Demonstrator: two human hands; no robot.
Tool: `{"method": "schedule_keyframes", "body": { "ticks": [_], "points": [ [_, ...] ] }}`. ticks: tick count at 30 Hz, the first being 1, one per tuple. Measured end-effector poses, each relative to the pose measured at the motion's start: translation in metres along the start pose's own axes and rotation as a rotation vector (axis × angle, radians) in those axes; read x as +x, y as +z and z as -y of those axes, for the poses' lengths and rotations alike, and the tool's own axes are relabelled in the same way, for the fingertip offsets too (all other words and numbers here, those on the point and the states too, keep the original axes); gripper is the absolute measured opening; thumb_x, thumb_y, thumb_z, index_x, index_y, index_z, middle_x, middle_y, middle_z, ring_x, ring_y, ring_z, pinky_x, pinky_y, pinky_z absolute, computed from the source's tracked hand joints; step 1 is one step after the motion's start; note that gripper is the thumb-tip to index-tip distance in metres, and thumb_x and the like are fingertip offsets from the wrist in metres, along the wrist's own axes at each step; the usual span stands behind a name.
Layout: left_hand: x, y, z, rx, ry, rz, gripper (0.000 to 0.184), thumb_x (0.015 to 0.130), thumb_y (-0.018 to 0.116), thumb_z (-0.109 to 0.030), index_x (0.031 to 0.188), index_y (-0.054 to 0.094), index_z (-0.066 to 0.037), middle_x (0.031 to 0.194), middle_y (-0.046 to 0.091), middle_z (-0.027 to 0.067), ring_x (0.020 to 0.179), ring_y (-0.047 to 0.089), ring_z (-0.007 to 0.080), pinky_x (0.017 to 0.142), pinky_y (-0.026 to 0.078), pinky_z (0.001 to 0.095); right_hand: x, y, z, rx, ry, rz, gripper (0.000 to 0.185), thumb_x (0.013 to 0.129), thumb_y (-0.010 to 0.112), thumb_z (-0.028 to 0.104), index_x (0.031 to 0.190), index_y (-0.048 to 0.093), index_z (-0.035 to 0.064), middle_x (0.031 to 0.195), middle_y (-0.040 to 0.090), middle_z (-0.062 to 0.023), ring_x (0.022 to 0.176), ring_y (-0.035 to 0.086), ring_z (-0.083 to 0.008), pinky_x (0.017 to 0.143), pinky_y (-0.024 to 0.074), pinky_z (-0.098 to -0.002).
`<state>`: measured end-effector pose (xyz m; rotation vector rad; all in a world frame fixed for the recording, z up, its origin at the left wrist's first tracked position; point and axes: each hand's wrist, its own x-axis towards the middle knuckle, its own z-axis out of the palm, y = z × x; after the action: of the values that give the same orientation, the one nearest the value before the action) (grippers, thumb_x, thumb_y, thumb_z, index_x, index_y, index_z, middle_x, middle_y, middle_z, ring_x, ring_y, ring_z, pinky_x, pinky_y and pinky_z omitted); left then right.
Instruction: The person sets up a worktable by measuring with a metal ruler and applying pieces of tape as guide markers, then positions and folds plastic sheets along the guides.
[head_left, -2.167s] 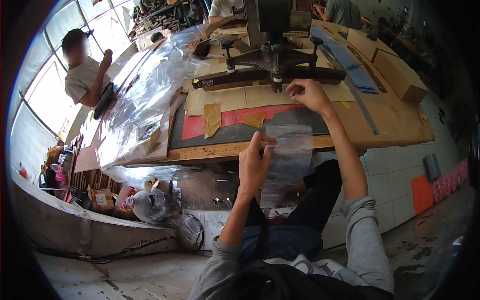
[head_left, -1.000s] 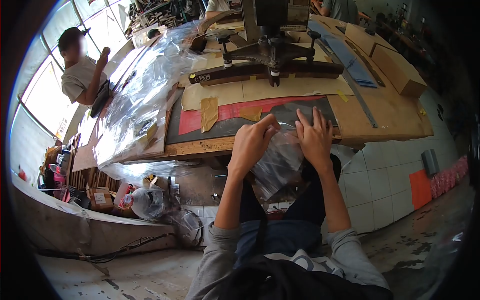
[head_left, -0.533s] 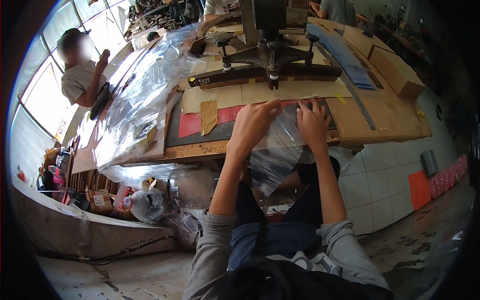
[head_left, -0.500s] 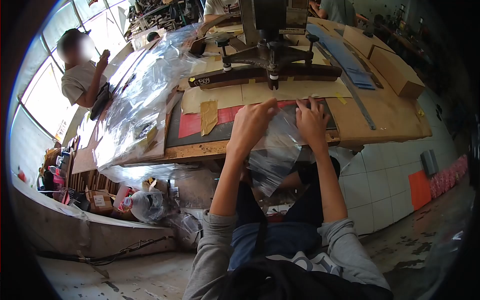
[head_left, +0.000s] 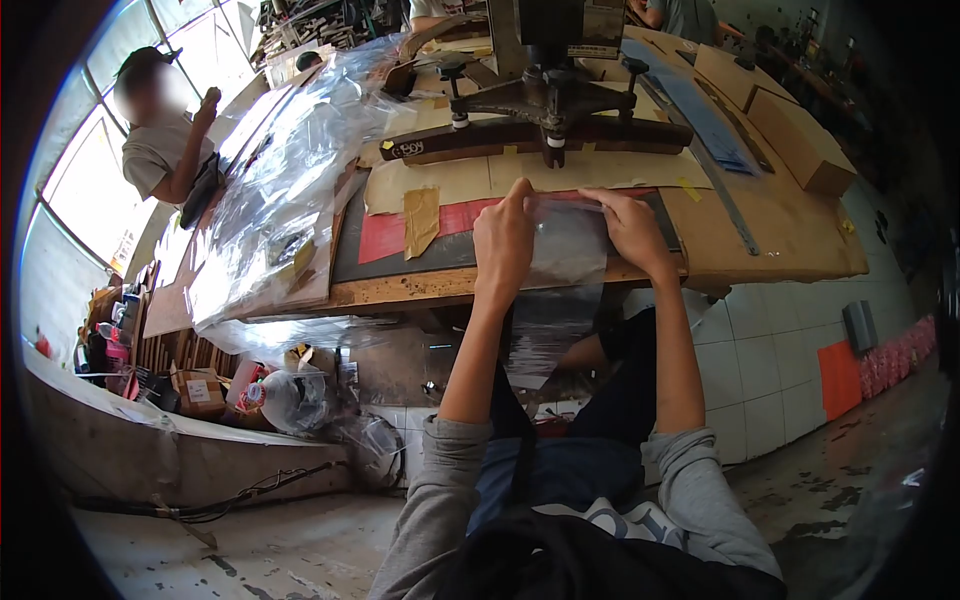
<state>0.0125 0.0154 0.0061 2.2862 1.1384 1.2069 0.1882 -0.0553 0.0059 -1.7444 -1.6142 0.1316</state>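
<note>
- The left hand (head_left: 505, 240), at the centre of the frame, is closed, pinching the upper left corner of a clear plastic sheet (head_left: 566, 250).
- The right hand (head_left: 635, 230), just right of centre, pinches the sheet's upper right corner; its fingertips point toward the left hand.
- The clear plastic sheet hangs between the two hands at the centre of the frame, falling past the front edge of the counter (head_left: 400, 291) toward the person's legs.
- Behind the hands, a red strip (head_left: 420, 229) lies across a dark mat (head_left: 372, 258), with a piece of brown tape (head_left: 421, 222) over the strip, left of the left hand.
- A dark metal bar (head_left: 455, 142) of a press spans the upper middle of the frame, above tan paper (head_left: 450, 179).
- Plastic film (head_left: 290, 200) is heaped over the counter's left side.
- At the upper right lie blue strips (head_left: 715, 135), a long metal ruler (head_left: 735, 222) and a cardboard box (head_left: 797, 140).
- A large clear bottle (head_left: 295, 400) sits at the lower left.
- A person (head_left: 160, 150) stands at the upper left, one hand raised.
</note>
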Motion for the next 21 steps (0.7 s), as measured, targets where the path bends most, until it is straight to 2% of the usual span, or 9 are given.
{"method": "schedule_keyframes", "body": {
  "ticks": [3,6,9,12,15,18,21],
  "points": [
    [0.007,0.003,0.002,0.042,-0.003,-0.012,0.005,0.087,0.055,-0.010,0.090,0.054,-0.006,0.065,0.059,0.0211,0.068,0.060,0.0425,0.058,0.044,0.0492,-0.006,0.006,0.005,0.189,-0.112,-0.110,0.028,0.090,0.050,0.012,0.114,0.064,0.0088,0.109,0.065,-0.0151,0.100,0.061,-0.0333,0.089,0.0469,-0.0401],
    [0.012,0.008,0.011,-0.004,0.064,-0.055,0.005,0.087,0.055,-0.009,0.090,0.054,-0.006,0.067,0.060,0.0205,0.070,0.061,0.0419,0.059,0.045,0.0490,-0.014,0.002,0.015,0.244,-0.100,-0.067,0.034,0.090,0.057,0.024,0.119,0.060,0.0077,0.116,0.062,-0.0171,0.108,0.058,-0.0336,0.093,0.0440,-0.0408],
    [0.012,0.013,0.014,-0.049,0.043,-0.058,0.005,0.087,0.056,-0.009,0.089,0.054,-0.005,0.069,0.061,0.0199,0.071,0.061,0.0418,0.059,0.045,0.0491,-0.025,-0.001,0.023,-0.004,-0.225,-0.035,0.046,0.085,0.064,0.033,0.123,0.058,0.0075,0.124,0.055,-0.0165,0.116,0.052,-0.0332,0.098,0.0403,-0.0424],
    [0.009,0.016,0.012,-0.042,0.012,-0.088,0.005,0.087,0.056,-0.009,0.089,0.054,-0.005,0.069,0.062,0.0199,0.071,0.061,0.0417,0.060,0.045,0.0492,-0.038,0.005,0.036,-0.112,-0.156,-0.119,0.050,0.082,0.068,0.032,0.124,0.057,0.0077,0.129,0.052,-0.0147,0.119,0.050,-0.0319,0.100,0.0379,-0.0436],
    [0.008,0.016,0.009,-0.033,-0.075,-0.059,0.007,0.084,0.059,-0.007,0.091,0.057,-0.006,0.077,0.064,0.0193,0.077,0.063,0.0394,0.062,0.046,0.0452,-0.043,0.014,0.035,-0.143,-0.188,-0.209,0.049,0.082,0.068,0.029,0.122,0.057,0.0047,0.124,0.055,-0.0166,0.114,0.053,-0.0336,0.097,0.0410,-0.0423],
    [0.005,0.021,0.009,0.007,-0.093,-0.087,0.007,0.084,0.060,-0.009,0.090,0.057,-0.006,0.076,0.064,0.0200,0.076,0.063,0.0401,0.062,0.046,0.0460,-0.020,0.010,0.019,0.019,-0.180,-0.272,0.047,0.082,0.068,0.028,0.120,0.057,0.0021,0.120,0.056,-0.0190,0.111,0.055,-0.0350,0.093,0.0445,-0.0408],
    [0.003,0.022,0.005,0.051,-0.129,-0.118,0.010,0.084,0.061,-0.013,0.089,0.058,-0.005,0.075,0.064,0.0205,0.075,0.063,0.0407,0.063,0.047,0.0469,0.001,-0.001,0.014,0.062,-0.132,-0.151,0.044,0.083,0.067,0.029,0.115,0.059,0.0006,0.116,0.058,-0.0184,0.106,0.057,-0.0357,0.089,0.0469,-0.0399]
  ]
}}
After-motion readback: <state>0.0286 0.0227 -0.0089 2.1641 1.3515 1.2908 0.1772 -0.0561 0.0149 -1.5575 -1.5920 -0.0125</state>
